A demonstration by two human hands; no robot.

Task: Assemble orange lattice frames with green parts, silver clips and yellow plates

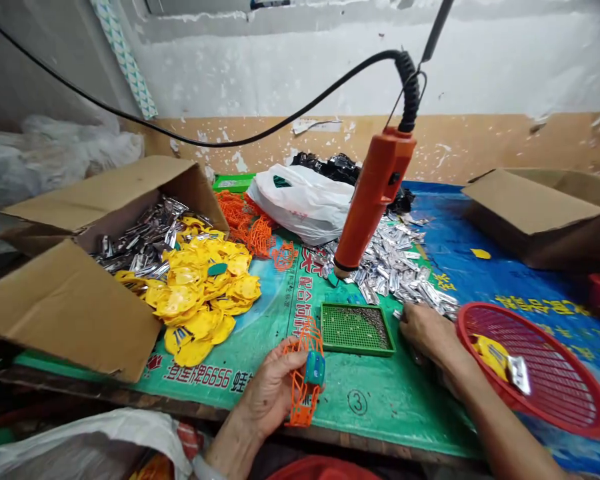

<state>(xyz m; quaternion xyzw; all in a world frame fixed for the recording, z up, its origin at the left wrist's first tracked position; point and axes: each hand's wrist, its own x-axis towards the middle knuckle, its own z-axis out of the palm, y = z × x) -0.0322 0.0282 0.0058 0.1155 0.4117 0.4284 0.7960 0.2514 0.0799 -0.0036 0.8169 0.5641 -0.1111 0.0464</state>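
While we read circled "3" (357,402) at five o'clock, our left hand (269,388) pinches orange mesh (300,419); right hand (426,331), we cannot tell.

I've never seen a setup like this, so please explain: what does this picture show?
No robot here: a camera worn on a person's head looks forward and down. Their bare left hand holds an orange plastic lattice strip with a rounded teal piece on it. Their bare right hand is by a pile of shiny silver pieces; its grip is hidden. The green and blue covered table also bears a green mesh tray, heaped yellow pieces and a round red plastic basket. An orange cylindrical tool hangs above.
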